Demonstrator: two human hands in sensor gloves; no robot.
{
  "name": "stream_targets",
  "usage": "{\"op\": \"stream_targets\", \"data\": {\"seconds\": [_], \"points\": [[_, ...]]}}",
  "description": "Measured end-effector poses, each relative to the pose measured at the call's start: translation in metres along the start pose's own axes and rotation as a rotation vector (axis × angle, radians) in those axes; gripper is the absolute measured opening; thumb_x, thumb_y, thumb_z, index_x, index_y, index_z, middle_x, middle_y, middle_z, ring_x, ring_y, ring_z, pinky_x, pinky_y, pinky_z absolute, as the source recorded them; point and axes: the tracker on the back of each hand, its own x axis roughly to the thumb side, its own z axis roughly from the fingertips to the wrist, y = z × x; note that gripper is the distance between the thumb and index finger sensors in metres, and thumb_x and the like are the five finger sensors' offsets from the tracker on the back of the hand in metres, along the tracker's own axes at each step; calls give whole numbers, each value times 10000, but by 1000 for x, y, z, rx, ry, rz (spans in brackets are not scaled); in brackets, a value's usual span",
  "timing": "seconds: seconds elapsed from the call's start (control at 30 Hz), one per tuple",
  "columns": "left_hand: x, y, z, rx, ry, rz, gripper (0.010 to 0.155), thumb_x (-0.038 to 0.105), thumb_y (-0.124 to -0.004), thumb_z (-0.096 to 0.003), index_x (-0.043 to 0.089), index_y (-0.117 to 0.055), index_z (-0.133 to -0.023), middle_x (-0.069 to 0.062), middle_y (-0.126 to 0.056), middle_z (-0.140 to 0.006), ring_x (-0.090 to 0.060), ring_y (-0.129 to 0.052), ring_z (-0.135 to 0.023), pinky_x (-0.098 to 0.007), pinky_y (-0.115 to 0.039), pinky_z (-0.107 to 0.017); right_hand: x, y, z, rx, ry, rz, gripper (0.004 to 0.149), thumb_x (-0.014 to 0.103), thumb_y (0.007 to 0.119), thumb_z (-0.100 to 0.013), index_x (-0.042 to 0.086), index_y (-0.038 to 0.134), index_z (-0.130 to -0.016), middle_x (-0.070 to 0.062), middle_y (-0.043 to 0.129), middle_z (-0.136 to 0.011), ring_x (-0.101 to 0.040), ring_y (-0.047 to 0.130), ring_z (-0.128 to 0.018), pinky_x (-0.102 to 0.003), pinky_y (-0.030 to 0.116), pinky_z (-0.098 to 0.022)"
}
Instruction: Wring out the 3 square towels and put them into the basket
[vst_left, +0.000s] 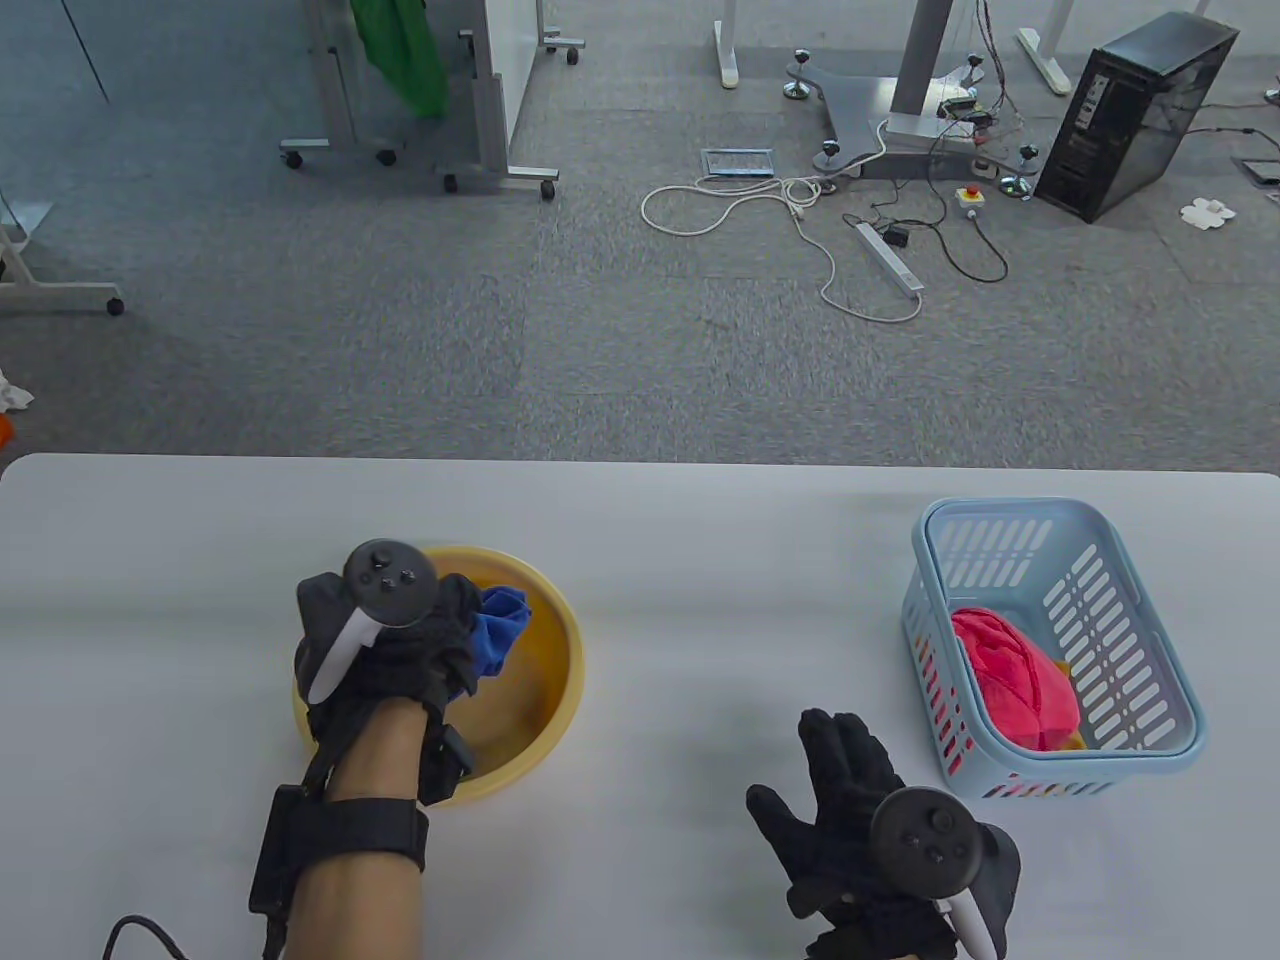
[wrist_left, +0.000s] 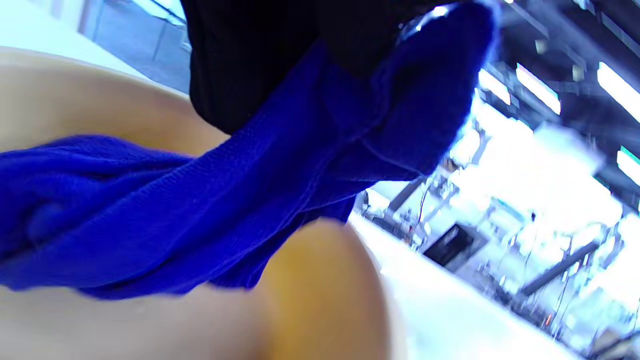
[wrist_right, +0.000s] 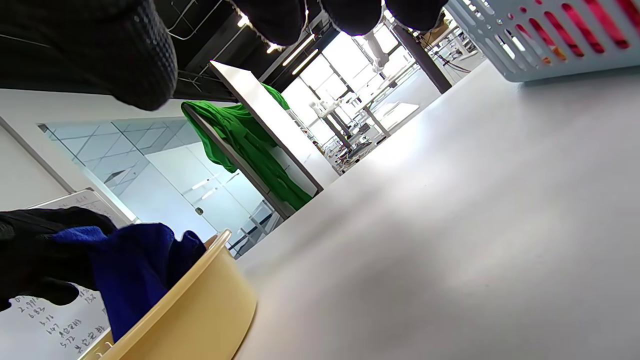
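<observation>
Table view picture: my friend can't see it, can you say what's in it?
A gloved left hand grips a blue towel over a yellow bowl. The right hand hovers open near a blue basket holding a pink towel.

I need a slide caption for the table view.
Left hand grips blue towel over yellow basin; right hand open.

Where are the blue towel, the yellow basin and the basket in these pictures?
blue towel (vst_left: 500, 625): table view, the bunched part beside the left hand.
yellow basin (vst_left: 570, 640): table view, its right rim.
basket (vst_left: 1010, 512): table view, its far rim.
</observation>
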Motion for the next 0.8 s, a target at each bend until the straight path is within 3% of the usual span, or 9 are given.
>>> {"op": "stream_targets", "data": {"seconds": [0.07, 0.2, 0.37, 0.5, 0.67, 0.8], "points": [[-4, 11, 6, 6, 19, 95, 440, 266, -742, -521, 226, -799, -955, -145, -882, -980, -339, -972, -690, -757, -447, -672, 0, 0, 0, 7, -3, -6, 898, 563, 845, -540, 95, 387, -1155, -323, 292, -1146, -632, 304, -998, -781, 273, -700], [-6, 38, 20, 149, -15, 238, 441, 264, -745, -517, 211, -800, -951, -175, -917, -915, -304, -1000, -531, -712, -570, -639, 0, 1, 0, 13, -9, -17, 897, 563, 844, -539, 95, 390, -1155, -321, 299, -1147, -632, 316, -998, -780, 285, -701], [2, 65, 35, 246, -68, 381, 441, 270, -743, -517, 211, -793, -951, -181, -952, -839, -244, -1007, -354, -634, -702, -574, 0, 2, 0, 35, -9, -42, 900, 564, 842, -542, 94, 380, -1156, -323, 304, -1146, -633, 331, -996, -774, 308, -708], [11, 79, 43, 234, -165, 648, 441, 261, -740, -524, 197, -781, -958, -193, -938, -827, -213, -992, -266, -595, -755, -527, 3, 0, 0, 28, -20, -37, 907, 567, 840, -542, 97, 366, -1157, -320, 305, -1147, -626, 339, -1000, -771, 320, -711], [29, 93, 54, 282, -224, 777, 440, 267, -739, -528, 206, -778, -962, -183, -939, -823, -187, -984, -225, -569, -783, -502, 4, -2, 2, 19, -26, -50, 907, 567, 841, -542, 97, 367, -1157, -318, 310, -1147, -621, 339, -1006, -769, 330, -712], [46, 104, 57, 260, -279, 877, 440, 274, -728, -543, 213, -758, -978, -171, -923, -848, -191, -987, -241, -570, -778, -513, 4, -3, 2, 20, -31, -63, 913, 567, 840, -542, 96, 357, -1157, -317, 307, -1148, -622, 339, -1005, -769, 331, -712]]}}
